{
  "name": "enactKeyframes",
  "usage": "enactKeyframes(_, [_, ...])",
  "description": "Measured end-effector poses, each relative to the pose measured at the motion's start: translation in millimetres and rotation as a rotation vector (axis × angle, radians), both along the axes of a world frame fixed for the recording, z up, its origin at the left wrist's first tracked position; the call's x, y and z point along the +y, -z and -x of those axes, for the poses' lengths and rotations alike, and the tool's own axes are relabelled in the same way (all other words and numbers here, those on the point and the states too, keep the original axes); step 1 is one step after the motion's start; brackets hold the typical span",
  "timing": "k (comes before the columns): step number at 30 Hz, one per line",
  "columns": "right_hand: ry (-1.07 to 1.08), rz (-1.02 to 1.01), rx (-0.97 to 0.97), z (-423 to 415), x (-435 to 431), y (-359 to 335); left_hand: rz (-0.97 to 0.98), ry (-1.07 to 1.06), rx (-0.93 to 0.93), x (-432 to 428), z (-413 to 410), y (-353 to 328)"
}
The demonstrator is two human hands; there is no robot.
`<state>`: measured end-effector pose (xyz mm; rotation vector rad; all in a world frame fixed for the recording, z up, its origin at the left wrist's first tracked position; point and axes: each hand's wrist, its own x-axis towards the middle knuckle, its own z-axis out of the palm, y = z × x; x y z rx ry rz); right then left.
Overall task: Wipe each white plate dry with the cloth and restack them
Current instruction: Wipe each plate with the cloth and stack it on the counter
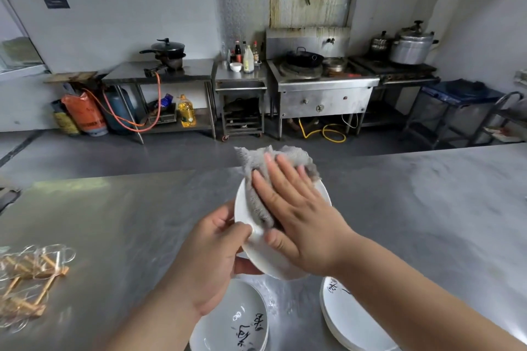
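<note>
A white plate (263, 253) is held tilted above the steel counter, its face turned towards me. My left hand (211, 259) grips its lower left rim, thumb on the front. My right hand (296, 214) lies flat with straight fingers on a grey cloth (256, 168), pressing it against the plate's face. The cloth bunches over the plate's top edge. Below, near the counter's front edge, stand two stacks of white plates with black brush writing: one stack (228, 322) under my left forearm, another (348, 319) partly hidden by my right forearm.
The steel counter (114, 222) stretches wide on both sides. A wooden rack with clear glass mugs (31, 273) lies at the left edge. Beyond a grey floor aisle stand steel tables, a wok stove (322, 77), gas cylinders and pots.
</note>
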<state>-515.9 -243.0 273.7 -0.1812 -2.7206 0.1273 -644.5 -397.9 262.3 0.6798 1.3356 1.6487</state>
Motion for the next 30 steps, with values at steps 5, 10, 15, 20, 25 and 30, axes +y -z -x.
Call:
enactKeyframes(5, [0.209,0.037,-0.126,-13,6,-1,0.046,0.025,0.019,-6,2,-7])
enactKeyframes(10, [-0.062,-0.118,-0.009,-6,-17,6,0.113,0.118,0.034,-4,-1,-15])
enactKeyframes(15, [0.16,-0.028,-0.001,-10,13,-17,0.071,0.054,-0.066,-7,7,-19])
enactKeyframes(20, [0.405,0.425,0.193,-24,24,-3,0.113,0.004,-0.051,-11,13,-19])
enactKeyframes(25, [0.328,0.302,0.155,-14,28,-26,0.148,0.058,0.323,-3,17,-23])
enactKeyframes(30, [0.457,0.637,0.293,-16,21,-9,0.139,-0.378,0.535,12,8,-13])
